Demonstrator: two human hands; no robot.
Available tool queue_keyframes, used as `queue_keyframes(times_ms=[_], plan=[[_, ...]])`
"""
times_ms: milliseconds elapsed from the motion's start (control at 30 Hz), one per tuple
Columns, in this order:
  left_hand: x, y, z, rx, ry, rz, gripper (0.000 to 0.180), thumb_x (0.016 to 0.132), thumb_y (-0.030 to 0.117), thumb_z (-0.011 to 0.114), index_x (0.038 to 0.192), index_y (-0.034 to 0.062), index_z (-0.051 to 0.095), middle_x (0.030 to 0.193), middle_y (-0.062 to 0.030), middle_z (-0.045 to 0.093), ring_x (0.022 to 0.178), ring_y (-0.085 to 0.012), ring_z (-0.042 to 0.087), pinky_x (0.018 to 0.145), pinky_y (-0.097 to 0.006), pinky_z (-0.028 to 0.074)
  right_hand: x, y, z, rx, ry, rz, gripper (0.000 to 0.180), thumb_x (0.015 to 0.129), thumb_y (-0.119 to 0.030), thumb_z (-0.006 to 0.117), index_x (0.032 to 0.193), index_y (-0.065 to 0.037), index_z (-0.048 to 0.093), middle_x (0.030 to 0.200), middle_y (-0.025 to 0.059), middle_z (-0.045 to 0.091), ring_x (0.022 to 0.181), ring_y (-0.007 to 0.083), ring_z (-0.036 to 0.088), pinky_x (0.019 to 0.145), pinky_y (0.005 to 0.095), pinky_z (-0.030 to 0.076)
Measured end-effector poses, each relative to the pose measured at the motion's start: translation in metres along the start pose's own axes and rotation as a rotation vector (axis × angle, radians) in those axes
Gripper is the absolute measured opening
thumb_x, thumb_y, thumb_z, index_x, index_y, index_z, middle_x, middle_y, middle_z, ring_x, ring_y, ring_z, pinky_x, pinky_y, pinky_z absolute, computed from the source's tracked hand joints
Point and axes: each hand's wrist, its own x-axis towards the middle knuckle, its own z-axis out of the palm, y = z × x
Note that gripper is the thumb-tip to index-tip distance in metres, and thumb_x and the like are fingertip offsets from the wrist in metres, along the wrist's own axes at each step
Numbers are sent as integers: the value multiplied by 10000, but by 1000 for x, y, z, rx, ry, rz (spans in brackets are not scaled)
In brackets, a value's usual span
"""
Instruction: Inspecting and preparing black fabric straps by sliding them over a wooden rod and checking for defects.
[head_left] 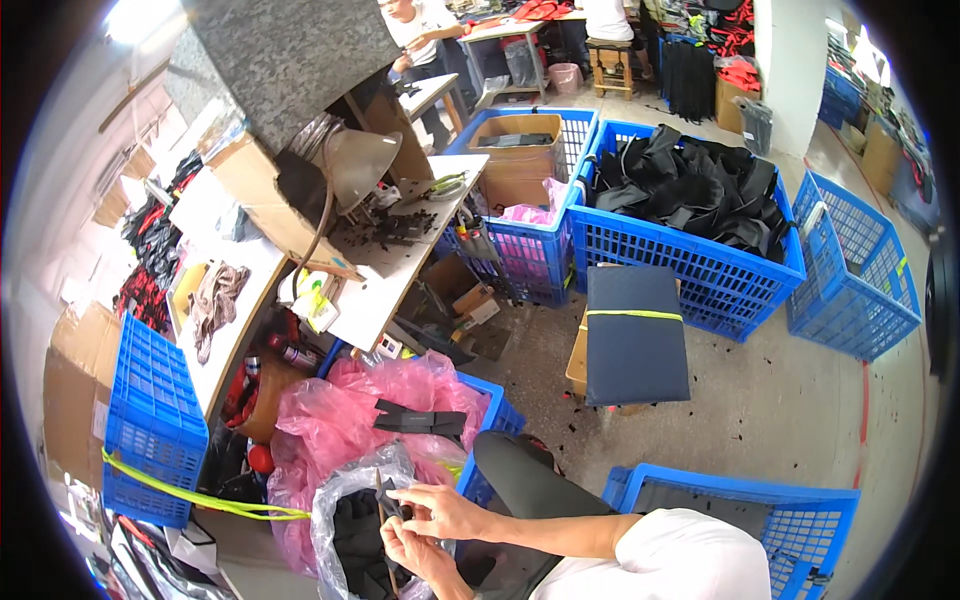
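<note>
Over a clear plastic bag (pixel 325 515) filled with dark pieces (pixel 355 530), both my hands work close together. A thin brown rod-like thing (pixel 380 483) with a pointed upper end stands there, its exact kind unclear. My left hand (pixel 418 556), the lower one, has its fingers closed against this rod. Just above it, my right hand (pixel 445 512) is closed at the fingertips on a small black piece (pixel 391 497), partly hidden by the fingers. Beyond the hands, black strips (pixel 420 421) lie on crumpled pink plastic (pixel 340 400) over a blue crate.
A dark padded stool (pixel 637 350) with a yellow band stands ahead. Behind it, a blue crate (pixel 680 265) holds black pieces. More blue crates (pixel 850 290) stand around. A workbench with a machine (pixel 360 170) is at left. One person (pixel 430 25) sits far off.
</note>
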Motion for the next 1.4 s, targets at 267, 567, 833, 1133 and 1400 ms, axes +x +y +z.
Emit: queue_keyframes(times_ms=[267,567,833,1133,1400], plan=[[4,9,-6,183,144,-114,146,929,163,535,795,109,517,645,79,405,523,-2,340,443,-159,259,4,12,14,173,-41,322,302,785,-22,617,1084,-3,581,1054,62,602,834,80,576,727,230,481],[4,-11,-66,69,312,-210,182,957,182,496,826,55,487,618,46,421,498,-18,362,431,-172,292,-4,47,72,757,70,921,529,741,67,634,1233,68,440,780,49,596,508,42,463,413,177,367],[-11,-18,-89,-189,341,-262,179,954,192,507,832,65,479,632,41,442,501,-19,379,440,-170,304,4,64,66,888,-480,1115,463,754,28,653,1183,99,495,861,120,610,457,39,455,379,154,340],[7,-20,-113,-193,394,-213,170,898,179,608,830,67,500,659,28,525,491,-9,422,422,-156,325,-9,39,96,-144,-446,517,302,746,84,626,1027,-14,674,806,41,642,595,68,580,509,194,459],[23,1,-103,-284,204,-287,199,908,195,595,794,87,473,657,60,445,502,3,371,420,-160,291,-22,18,102,24,-105,377,305,734,114,647,1020,9,666,835,101,672,612,101,624,558,210,519]])
